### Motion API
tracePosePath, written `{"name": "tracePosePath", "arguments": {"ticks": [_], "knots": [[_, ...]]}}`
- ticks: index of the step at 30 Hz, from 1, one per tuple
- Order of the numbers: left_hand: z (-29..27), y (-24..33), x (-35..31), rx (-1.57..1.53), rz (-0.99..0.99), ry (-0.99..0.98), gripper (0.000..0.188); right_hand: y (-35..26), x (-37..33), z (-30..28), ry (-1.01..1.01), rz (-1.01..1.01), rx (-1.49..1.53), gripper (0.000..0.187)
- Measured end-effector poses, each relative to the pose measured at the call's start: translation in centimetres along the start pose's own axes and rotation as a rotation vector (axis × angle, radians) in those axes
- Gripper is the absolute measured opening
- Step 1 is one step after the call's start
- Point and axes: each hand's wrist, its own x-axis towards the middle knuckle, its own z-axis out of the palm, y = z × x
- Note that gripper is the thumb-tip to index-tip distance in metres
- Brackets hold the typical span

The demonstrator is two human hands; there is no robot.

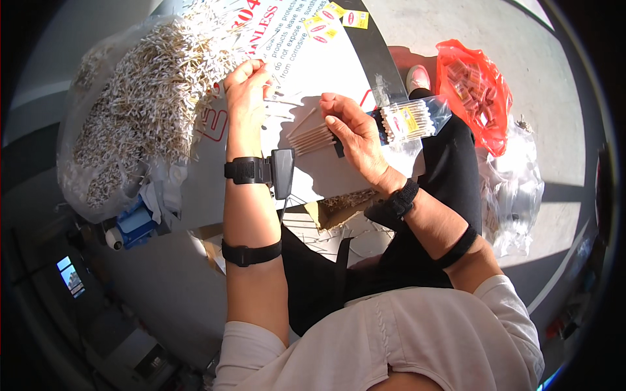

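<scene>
My left hand (246, 90) is beside the large heap of cotton swabs, its fingers bent in a pinch. Thin pale sticks show at its fingertips, but I cannot make out what is between them. Several loose swabs lie on the sheet just below it. My right hand (355, 137) is half curled, with thumb and fingers apart and nothing seen in it. Beside its thumb lies a neat row of cotton swabs (310, 139), partly on a dark strip. To its right rests a clear plastic packet (407, 122) filled with swabs and a yellow label.
The swab heap (153, 85) fills a big clear bag at the table's left. Small yellow cards (355, 19) lie at the far edge. On the right, a red bag (473, 88) of small packs stands by a clear bag (515, 186). A cardboard box (332, 212) sits below the table.
</scene>
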Motion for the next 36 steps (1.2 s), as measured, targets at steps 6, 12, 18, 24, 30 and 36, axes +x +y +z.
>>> {"name": "tracePosePath", "arguments": {"ticks": [6, 12, 18, 24, 30, 36], "knots": [[-2.2, 1.3, -6.6, -0.187, 0.043, -0.113, 0.005, -0.4, 0.1, -0.3, -0.008, 0.035, 0.065, 0.031], [-1.6, -3.0, -18.0, 0.191, -0.079, -0.353, 0.006, -0.2, 0.1, -0.3, 0.003, 0.038, 0.031, 0.027], [-2.3, -6.4, -21.6, 0.454, 0.131, -0.198, 0.011, -0.9, 0.1, -0.4, 0.011, 0.049, 0.043, 0.029], [-14.9, -4.3, -19.0, 1.219, 0.166, 0.138, 0.027, -1.0, 0.2, -0.5, -0.001, 0.062, 0.038, 0.026], [-17.2, -5.6, -18.0, 1.287, 0.309, 0.041, 0.021, -1.0, 0.1, -0.6, -0.007, 0.036, 0.054, 0.026], [-11.9, -7.0, -15.9, 0.967, 0.432, 0.053, 0.015, -1.1, -0.1, -0.6, -0.006, 0.067, 0.032, 0.027]]}}
